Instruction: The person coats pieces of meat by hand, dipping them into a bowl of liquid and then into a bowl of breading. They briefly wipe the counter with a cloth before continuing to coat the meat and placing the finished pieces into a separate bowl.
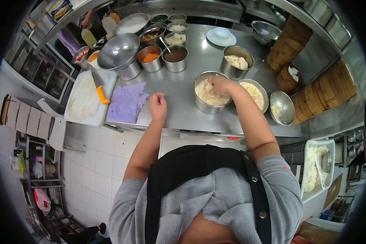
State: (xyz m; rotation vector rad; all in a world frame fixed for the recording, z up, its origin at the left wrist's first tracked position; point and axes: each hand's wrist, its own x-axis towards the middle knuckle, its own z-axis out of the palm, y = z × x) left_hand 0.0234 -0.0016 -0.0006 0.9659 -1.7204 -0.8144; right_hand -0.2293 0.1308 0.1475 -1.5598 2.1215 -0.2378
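Observation:
My right hand [221,84] reaches into a steel pot [210,109] that holds a pale, crumbly food [205,91]. Its fingers bend down together at the food, and what they grip is hidden. My left hand [158,106] is held over the counter's front edge with its fingers curled in and nothing visible in them. A purple cloth [128,102] lies just left of it. Right of the pot stands a bowl of pale yellowish food [254,92]. Behind is another steel pot [237,73] with pale lumps.
A knife with an orange handle [101,94] lies on a white cutting board [87,107]. Steel containers of brown sauce [175,57] and orange food [151,57] stand at the back. Bamboo steamers [323,95], a tilted steel bowl [282,107] and a white tub [330,162] are on the right.

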